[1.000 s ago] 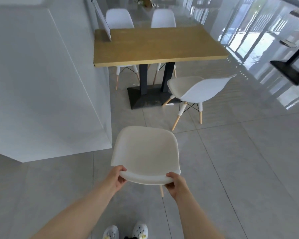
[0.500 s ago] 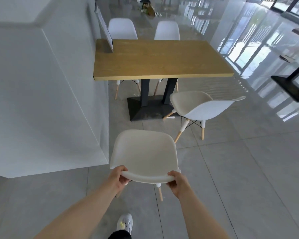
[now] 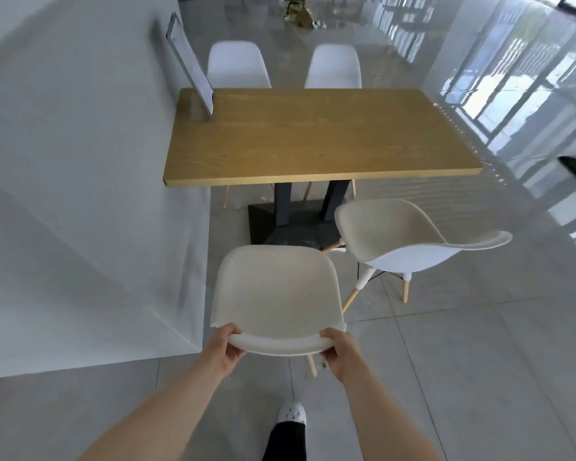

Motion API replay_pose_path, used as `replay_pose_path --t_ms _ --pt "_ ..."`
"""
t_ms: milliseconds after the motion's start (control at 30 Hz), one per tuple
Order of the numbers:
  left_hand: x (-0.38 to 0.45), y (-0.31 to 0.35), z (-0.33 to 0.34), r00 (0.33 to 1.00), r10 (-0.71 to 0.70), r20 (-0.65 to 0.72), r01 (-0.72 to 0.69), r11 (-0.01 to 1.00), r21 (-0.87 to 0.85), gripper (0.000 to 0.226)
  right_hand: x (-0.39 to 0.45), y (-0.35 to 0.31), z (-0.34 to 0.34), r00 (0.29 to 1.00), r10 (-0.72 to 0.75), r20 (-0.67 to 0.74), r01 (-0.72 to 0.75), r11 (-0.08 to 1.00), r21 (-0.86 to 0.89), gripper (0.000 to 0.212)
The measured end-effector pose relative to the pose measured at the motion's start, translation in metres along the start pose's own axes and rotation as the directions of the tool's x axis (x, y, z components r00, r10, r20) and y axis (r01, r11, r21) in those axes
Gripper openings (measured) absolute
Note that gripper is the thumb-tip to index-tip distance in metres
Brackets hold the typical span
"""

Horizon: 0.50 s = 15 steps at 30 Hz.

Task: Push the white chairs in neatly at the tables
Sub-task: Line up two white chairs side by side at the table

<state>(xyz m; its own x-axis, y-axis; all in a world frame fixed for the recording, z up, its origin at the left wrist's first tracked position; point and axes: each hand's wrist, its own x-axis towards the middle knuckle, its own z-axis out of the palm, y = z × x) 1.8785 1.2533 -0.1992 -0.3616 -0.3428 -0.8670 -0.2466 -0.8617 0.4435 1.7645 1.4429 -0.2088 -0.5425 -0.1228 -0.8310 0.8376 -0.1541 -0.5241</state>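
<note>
Both hands (left (image 3: pixel 225 349), right (image 3: pixel 341 354)) clamped on smooth white chair (image 3: pixel 275 291) backrest.

Wooden desk and white chairs on a grey tiled floor.
The floor (image 3: pixel 479 377) carries a light wooden desk (image 3: pixel 313 138) on a black base (image 3: pixel 293 224), set against a white wall. A framed sign (image 3: pixel 188 66) stands on the desk's far left corner. Four white chairs stand on the floor around it.
</note>
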Motion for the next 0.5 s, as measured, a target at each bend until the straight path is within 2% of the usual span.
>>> replay_pose_path --t_ms 167,400,500 --pt "0.029 0.022 0.049 0.998 0.018 -0.052 -0.021 0.998 -0.054 0.018 0.044 -0.051 0.021 0.998 0.022 0.06 -0.02 0.999 -0.033 0.022" --pt "0.063 0.039 0.092 0.999 0.006 -0.044 -0.011 0.993 -0.116 0.015 0.089 -0.098 0.038 0.997 0.033 0.07 -0.027 0.997 -0.078 0.03" --pt "0.075 0.052 0.105 0.999 0.012 -0.049 -0.019 0.989 -0.144 0.015 0.104 -0.115 0.052 0.996 0.042 0.074 -0.036 0.996 -0.085 0.02"
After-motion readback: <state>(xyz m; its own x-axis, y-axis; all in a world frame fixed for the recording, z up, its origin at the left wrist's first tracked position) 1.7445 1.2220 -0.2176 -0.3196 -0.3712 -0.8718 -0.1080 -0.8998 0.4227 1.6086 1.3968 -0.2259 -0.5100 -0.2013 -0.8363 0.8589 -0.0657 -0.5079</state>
